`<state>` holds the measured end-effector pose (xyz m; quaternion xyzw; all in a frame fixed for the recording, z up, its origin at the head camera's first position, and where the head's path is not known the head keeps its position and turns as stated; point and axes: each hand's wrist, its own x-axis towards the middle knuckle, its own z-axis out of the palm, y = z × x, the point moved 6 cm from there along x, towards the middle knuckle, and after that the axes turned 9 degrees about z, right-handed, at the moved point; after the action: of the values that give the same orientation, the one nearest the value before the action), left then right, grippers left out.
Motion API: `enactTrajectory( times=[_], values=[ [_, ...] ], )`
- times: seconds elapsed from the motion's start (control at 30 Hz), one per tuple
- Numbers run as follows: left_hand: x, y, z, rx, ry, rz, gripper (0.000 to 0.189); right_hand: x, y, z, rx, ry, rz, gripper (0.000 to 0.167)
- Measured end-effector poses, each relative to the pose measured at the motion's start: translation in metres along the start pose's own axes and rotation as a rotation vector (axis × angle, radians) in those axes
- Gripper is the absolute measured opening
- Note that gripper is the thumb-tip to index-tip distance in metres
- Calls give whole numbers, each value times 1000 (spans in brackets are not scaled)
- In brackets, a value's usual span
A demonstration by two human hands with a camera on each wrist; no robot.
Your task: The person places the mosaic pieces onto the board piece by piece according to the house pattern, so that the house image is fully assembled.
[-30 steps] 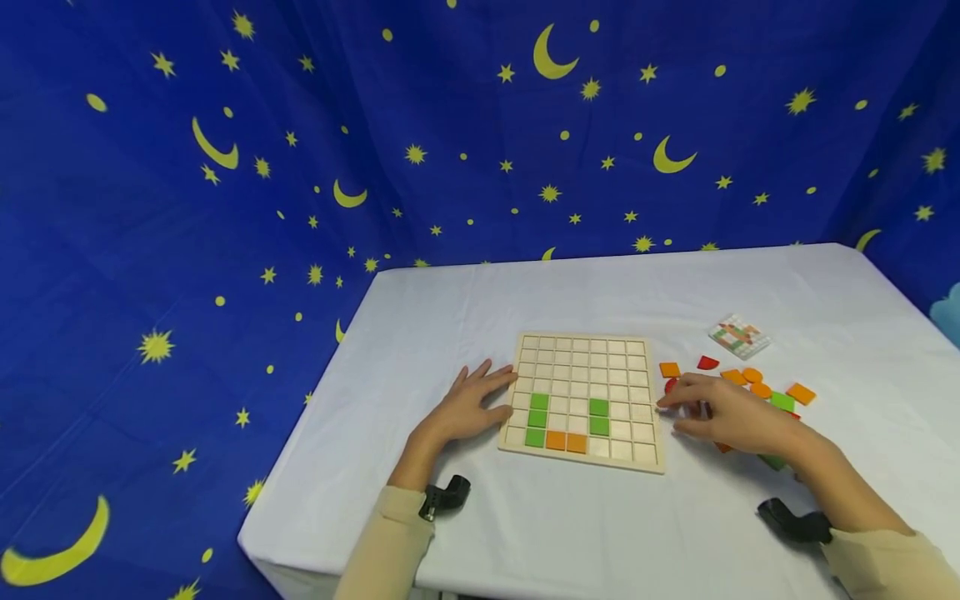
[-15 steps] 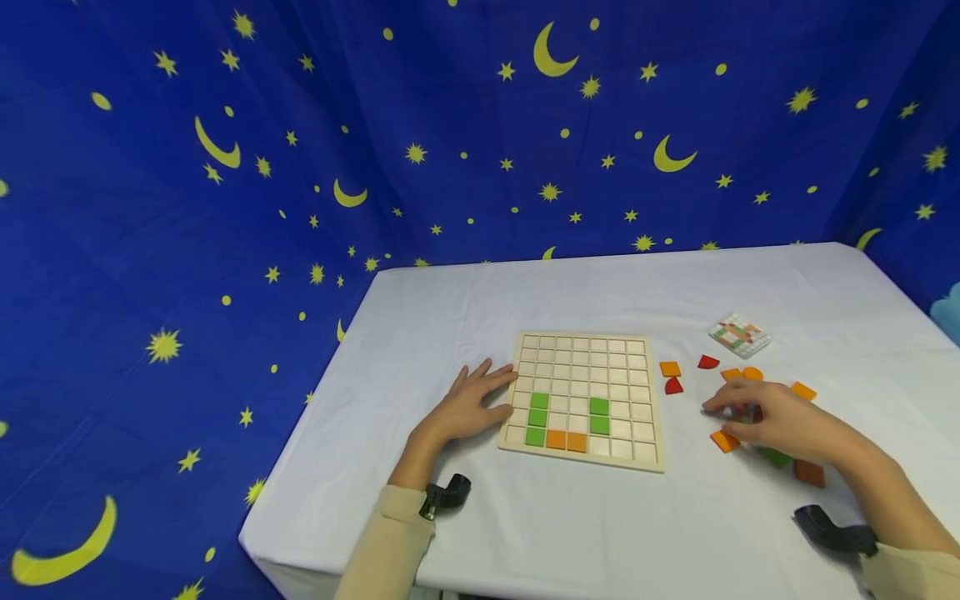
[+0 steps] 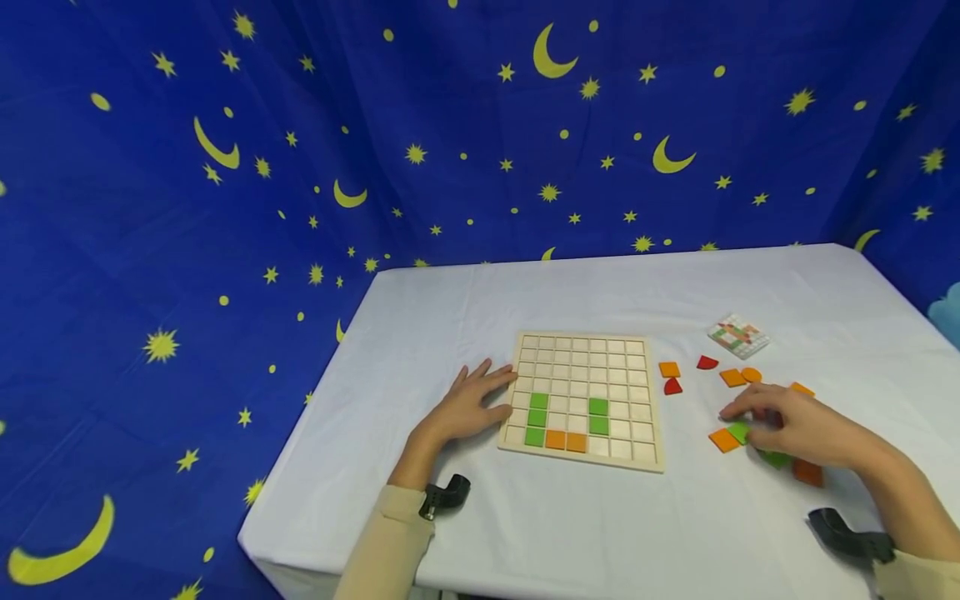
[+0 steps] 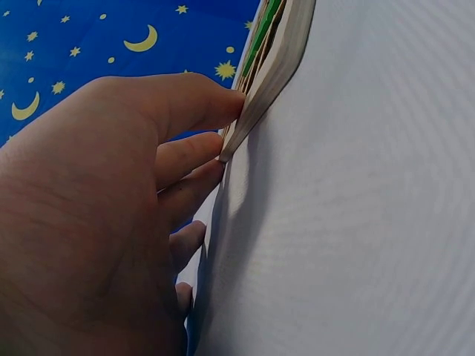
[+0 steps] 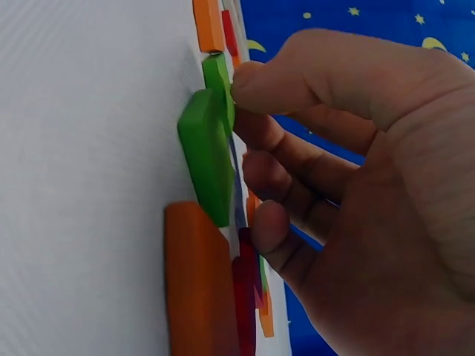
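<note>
A wooden grid board (image 3: 580, 343) lies on the table, with several green square tiles (image 3: 537, 418) and two orange square tiles (image 3: 566, 441) set in its cells. My left hand (image 3: 467, 404) rests at the board's left edge; in the left wrist view its thumb and fingertips touch the rim. Over the loose pieces to the right is my right hand (image 3: 795, 421), its fingers bent and apart from the thumb. Its thumb tip is right at a green tile (image 5: 217, 81), beside a thicker-looking green piece (image 5: 206, 152). The hand hides some pieces beneath it.
Orange tiles (image 3: 724, 440), an orange round piece (image 3: 752, 375) and red quarter-round pieces (image 3: 707, 362) lie scattered right of the board. A patterned card (image 3: 738, 335) lies behind them. A blue star-patterned cloth (image 3: 480, 167) hangs behind the white table (image 3: 600, 533).
My right hand has moved right, away from the board and over the loose pieces, uncovering a red piece and a green tile. The left hand has stayed at the board's edge.
</note>
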<state>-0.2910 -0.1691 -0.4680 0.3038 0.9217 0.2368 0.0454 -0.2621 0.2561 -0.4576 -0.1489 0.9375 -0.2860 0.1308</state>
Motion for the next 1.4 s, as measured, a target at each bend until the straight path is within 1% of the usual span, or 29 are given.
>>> enactTrajectory(
  times=[0.1, 0.17, 0.43, 0.63, 0.77, 0.97, 1.1, 1.2, 1.33, 1.4],
  values=[
    [0, 0, 0, 0, -3, -2, 57, 0, 2, 1, 9, -31, 4, 31],
    [1, -1, 0, 4, -3, -5, 57, 0, 1, 2, 8, -37, 5, 31],
    [1, -3, 1, 11, -4, -5, 57, 5, -6, 3, -52, 6, 12, 30],
    [1, -3, 1, -4, 8, 3, 57, 12, -15, 4, -65, 35, 3, 31],
    [0, -4, 2, -5, 7, 1, 57, 19, -25, 7, -55, 40, -39, 29],
    [-1, -1, 0, -16, 10, 1, 57, 29, -47, 18, -59, 3, -159, 30],
    [-1, -1, 1, -12, 9, 7, 57, 37, -61, 28, -58, -20, -200, 31],
    [-1, 0, 1, -10, 13, 14, 56, 40, -73, 33, -35, -26, -240, 31],
    [0, 0, 1, -13, 13, 10, 56, 44, -87, 40, -17, -42, -290, 31],
    [0, -1, 1, -18, 13, 6, 56, 45, -93, 44, -21, -52, -301, 31]
  ],
)
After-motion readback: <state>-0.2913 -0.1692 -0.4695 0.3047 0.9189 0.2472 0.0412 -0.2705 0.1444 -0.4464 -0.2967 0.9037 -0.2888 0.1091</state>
